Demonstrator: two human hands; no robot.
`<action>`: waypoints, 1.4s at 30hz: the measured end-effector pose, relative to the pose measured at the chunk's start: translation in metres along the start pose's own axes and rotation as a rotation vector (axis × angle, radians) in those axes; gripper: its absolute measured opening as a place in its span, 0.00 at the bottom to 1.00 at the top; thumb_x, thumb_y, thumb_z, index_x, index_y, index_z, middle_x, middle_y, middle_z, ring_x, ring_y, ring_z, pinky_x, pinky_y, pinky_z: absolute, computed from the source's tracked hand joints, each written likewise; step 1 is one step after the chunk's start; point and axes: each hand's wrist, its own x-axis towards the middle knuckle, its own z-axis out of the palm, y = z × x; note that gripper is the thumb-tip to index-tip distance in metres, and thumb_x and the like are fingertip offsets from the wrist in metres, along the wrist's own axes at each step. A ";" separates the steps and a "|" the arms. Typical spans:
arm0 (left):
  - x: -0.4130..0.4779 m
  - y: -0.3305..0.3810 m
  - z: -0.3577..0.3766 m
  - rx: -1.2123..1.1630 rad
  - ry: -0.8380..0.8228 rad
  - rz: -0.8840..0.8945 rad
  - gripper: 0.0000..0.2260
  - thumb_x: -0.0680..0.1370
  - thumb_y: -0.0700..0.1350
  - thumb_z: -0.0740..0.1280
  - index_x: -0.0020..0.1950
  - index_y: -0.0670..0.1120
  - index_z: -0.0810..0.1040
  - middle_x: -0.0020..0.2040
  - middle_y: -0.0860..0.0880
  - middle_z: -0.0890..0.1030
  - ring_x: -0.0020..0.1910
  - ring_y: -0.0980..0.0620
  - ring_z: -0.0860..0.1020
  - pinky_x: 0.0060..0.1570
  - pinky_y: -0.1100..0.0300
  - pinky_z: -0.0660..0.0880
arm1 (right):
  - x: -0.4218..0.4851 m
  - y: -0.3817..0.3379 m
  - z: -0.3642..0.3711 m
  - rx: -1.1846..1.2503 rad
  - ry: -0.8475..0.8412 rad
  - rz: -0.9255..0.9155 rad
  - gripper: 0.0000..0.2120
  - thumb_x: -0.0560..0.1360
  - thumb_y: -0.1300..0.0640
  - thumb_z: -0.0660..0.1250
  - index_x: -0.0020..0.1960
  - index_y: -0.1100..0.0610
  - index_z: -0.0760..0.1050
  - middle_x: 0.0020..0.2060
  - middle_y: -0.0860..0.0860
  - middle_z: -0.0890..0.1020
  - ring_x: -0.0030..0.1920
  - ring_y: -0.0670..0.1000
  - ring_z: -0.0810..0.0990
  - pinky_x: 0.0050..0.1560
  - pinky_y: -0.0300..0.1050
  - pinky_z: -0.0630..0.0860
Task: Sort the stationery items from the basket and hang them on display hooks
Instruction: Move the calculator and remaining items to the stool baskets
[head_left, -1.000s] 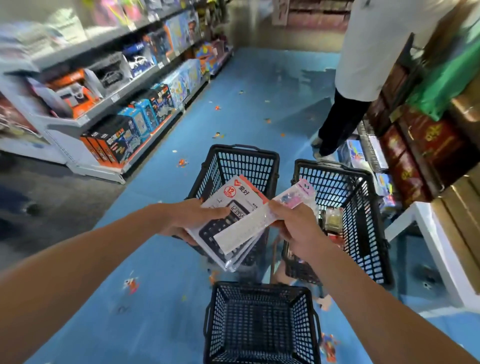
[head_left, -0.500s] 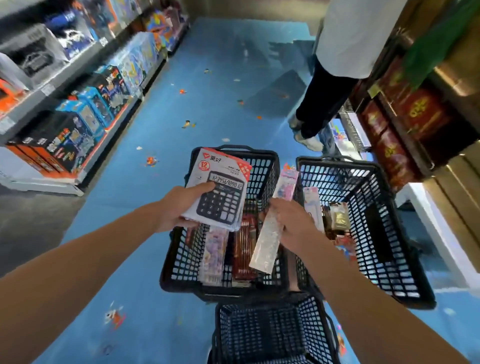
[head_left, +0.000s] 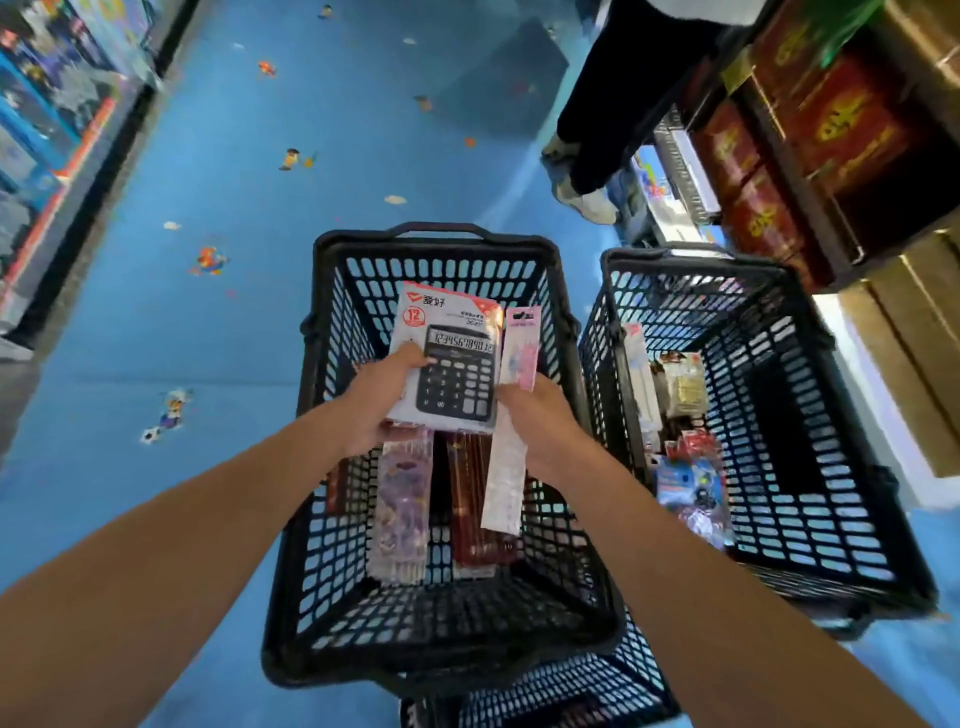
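Hands work above a black mesh basket (head_left: 441, 240) on a blue shop floor (head_left: 208, 156): the left hand (head_left: 382, 397) grips a packaged calculator (head_left: 457, 364), thumb laid on its front, while the right hand (head_left: 545, 423) is closed round the middle of a long, narrow pink-topped pack (head_left: 506, 483) just beside it. Both items are held over the basket's open top, above a purple pack (head_left: 402, 512) and a dark red pack (head_left: 475, 514) lying inside. A second basket (head_left: 810, 467) to the right holds mixed stationery, with another person's legs (head_left: 613, 104) beyond.
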 end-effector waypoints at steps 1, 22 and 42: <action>0.008 -0.004 0.001 -0.009 -0.012 -0.005 0.18 0.70 0.59 0.68 0.55 0.53 0.83 0.46 0.48 0.88 0.38 0.51 0.86 0.33 0.56 0.81 | 0.007 0.005 0.001 -0.007 0.031 0.017 0.13 0.81 0.64 0.64 0.61 0.53 0.79 0.54 0.51 0.86 0.56 0.54 0.84 0.60 0.54 0.80; -0.019 -0.079 0.007 -0.060 0.063 -0.211 0.18 0.69 0.53 0.70 0.56 0.46 0.83 0.47 0.43 0.88 0.45 0.43 0.84 0.48 0.48 0.79 | 0.000 0.071 -0.002 -0.089 -0.006 0.347 0.12 0.74 0.67 0.73 0.54 0.56 0.81 0.53 0.53 0.86 0.53 0.54 0.85 0.56 0.52 0.82; -0.022 -0.143 0.013 -0.040 0.387 -0.278 0.22 0.75 0.56 0.70 0.65 0.45 0.75 0.48 0.50 0.77 0.46 0.49 0.76 0.51 0.55 0.72 | 0.023 0.108 0.033 -0.285 -0.198 0.498 0.21 0.74 0.62 0.74 0.65 0.62 0.75 0.63 0.57 0.81 0.63 0.57 0.80 0.69 0.56 0.75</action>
